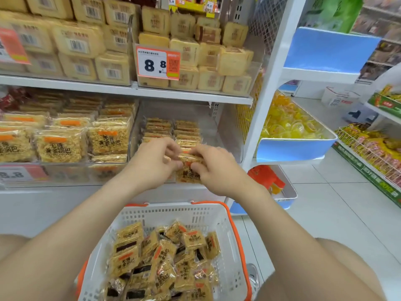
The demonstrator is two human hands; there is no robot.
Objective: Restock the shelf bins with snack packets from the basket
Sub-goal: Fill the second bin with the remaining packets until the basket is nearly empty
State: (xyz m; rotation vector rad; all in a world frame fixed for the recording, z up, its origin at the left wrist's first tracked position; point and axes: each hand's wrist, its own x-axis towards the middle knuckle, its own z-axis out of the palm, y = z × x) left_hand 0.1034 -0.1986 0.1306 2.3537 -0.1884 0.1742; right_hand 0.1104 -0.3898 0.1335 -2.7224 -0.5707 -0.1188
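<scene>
Golden shelf packets [108, 140] at centre left read 无糖 黄金锅巴, and the orange price tag [157, 64] above shows 8.8. Centre frame, we have both hands curled on one snack packet [188, 170]: left hand [152, 164] pinching its left edge, right hand [214, 170] its right, just before the clear shelf bin [230, 137]. Forearms reach up from the lower corners over the white basket [165, 206] of packets.

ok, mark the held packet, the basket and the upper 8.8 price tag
held packet [188, 173]: head view, printed front.
basket [171, 215]: head view, white back wall.
upper price tag [149, 65]: head view, large 8.
</scene>
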